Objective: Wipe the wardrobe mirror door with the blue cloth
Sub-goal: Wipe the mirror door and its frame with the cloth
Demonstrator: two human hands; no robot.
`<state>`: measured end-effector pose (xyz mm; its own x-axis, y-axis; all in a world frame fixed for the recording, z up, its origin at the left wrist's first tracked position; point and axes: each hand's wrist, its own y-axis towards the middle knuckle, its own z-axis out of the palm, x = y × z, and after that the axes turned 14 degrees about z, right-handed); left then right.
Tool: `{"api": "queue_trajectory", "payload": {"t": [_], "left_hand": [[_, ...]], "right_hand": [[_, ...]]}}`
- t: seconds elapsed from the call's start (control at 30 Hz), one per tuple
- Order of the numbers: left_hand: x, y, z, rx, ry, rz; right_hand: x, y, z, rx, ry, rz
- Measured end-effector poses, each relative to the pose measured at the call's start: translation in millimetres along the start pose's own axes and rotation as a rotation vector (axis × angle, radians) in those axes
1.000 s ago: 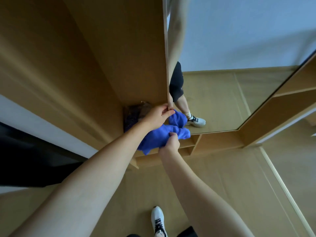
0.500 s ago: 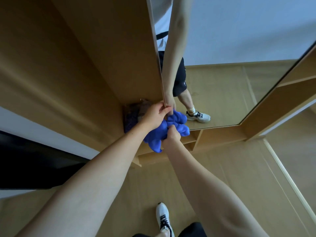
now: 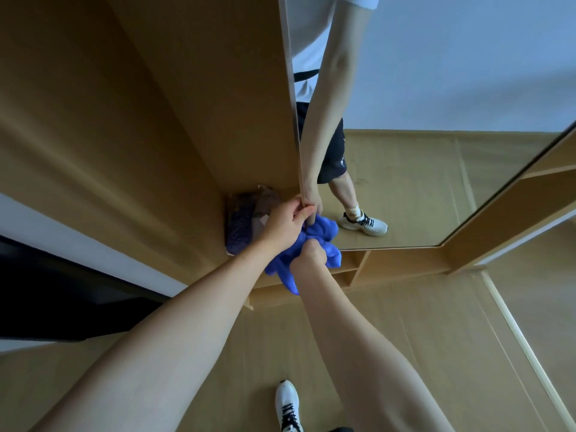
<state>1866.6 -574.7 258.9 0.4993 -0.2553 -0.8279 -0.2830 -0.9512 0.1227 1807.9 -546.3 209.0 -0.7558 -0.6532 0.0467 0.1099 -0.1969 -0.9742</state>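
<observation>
The person stands close to the wardrobe, both bare arms reaching forward and down toward the bottom corner of the mirror door (image 3: 420, 126). The left hand (image 3: 285, 221) grips the door's near vertical edge low down, its fingers (image 3: 304, 211) curled round the thin rim with the thumb side toward us. Just below and to the right of it, the right hand (image 3: 310, 255) is closed into a fist round the blue cloth (image 3: 322, 236). The cloth is bunched up, not spread flat: one lump bulges above the right knuckles against the lowest part of the glass, beside the left fingers, and a loose tail hangs down below the wrist in front of the small wooden compartments (image 3: 349, 269) under the door. Whether the cloth is actually pressed onto the glass I cannot tell; it sits right at the bottom left corner of the mirror.

The glass reflects the person's arm, white shirt, dark shorts and a white sneaker, along with the pale wall and the floor. Behind the opened door, on the wardrobe's floor, lies a dark purplish bundle (image 3: 246, 219), partly hidden by the left hand. On the light wood floor (image 3: 420, 322) near the bottom of the view, a white shoe (image 3: 288, 405) with black laces points toward the wardrobe.
</observation>
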Motion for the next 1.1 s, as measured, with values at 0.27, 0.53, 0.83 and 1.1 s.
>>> {"api": "queue_trajectory", "payload": {"t": [0.27, 0.53, 0.83, 1.1], "left_hand": [[5.2, -0.2, 3.8, -0.033, -0.024, 0.027], [6.7, -1.3, 6.7, -0.055, -0.045, 0.010], [9.5, 1.8, 7.7, -0.023, -0.021, 0.002], [16.8, 2.7, 14.0, 0.077, 0.080, -0.156]], "right_hand": [[17.4, 22.5, -18.0, 0.024, -0.089, -0.070], [15.1, 13.3, -8.7, 0.100, 0.111, 0.032], [38.4, 24.5, -35.7, -0.048, -0.159, 0.112], [19.8, 21.0, -25.7, 0.067, -0.113, -0.023]]}}
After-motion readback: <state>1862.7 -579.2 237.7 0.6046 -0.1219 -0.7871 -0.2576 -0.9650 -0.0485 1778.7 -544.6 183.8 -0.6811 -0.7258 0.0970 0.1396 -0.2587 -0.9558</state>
